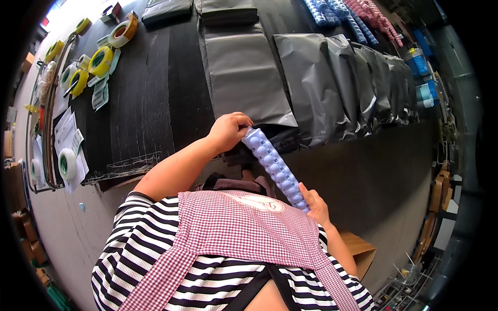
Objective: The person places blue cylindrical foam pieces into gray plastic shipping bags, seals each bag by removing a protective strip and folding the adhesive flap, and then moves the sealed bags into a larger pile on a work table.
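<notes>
A long lavender-blue tube with rows of round bumps [275, 168] slants in front of my chest, its upper end at the table's near edge. My left hand [228, 132] is closed on that upper end, fingers pinched where some clear wrap shows. Lower down, my right hand [315, 205] grips the other end, thumb along its side; most of those fingers are hidden behind it. Just beyond my left hand lies a stack of grey plastic mailing bags [244, 72], its near edge at the table's front.
More grey bags [311, 83] overlap rightward along the black table [184, 78]. Blue bumpy tubes [337, 15] and pink ones [371, 15] lie at the far right. Tape rolls [101, 61] and papers [70, 135] sit at the left. A cardboard box [360, 249] stands low beside my right arm.
</notes>
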{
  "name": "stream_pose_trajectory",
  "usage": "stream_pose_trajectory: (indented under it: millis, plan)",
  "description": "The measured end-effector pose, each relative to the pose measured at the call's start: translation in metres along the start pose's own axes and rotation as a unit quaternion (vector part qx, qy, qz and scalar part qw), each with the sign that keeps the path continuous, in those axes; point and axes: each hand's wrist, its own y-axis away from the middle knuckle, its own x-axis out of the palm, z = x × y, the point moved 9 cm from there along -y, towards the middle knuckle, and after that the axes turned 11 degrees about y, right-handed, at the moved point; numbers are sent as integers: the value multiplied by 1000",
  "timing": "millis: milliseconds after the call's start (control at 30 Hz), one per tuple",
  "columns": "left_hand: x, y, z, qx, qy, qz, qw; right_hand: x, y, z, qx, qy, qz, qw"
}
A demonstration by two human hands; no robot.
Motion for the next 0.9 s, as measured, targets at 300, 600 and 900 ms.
stream_pose_trajectory:
  millis: [300, 600, 900]
  plan:
    - [13, 37, -88, 354, -152, -70, 920, 4, -42, 38, -18, -182, -83, 980]
    - [11, 27, -68, 310, -120, -41, 942, 26, -45, 46, -127, -194, -84, 969]
    - [21, 31, -64, 318, -146, 36, 936, -73, -184, 77, -201, 136, -328, 913]
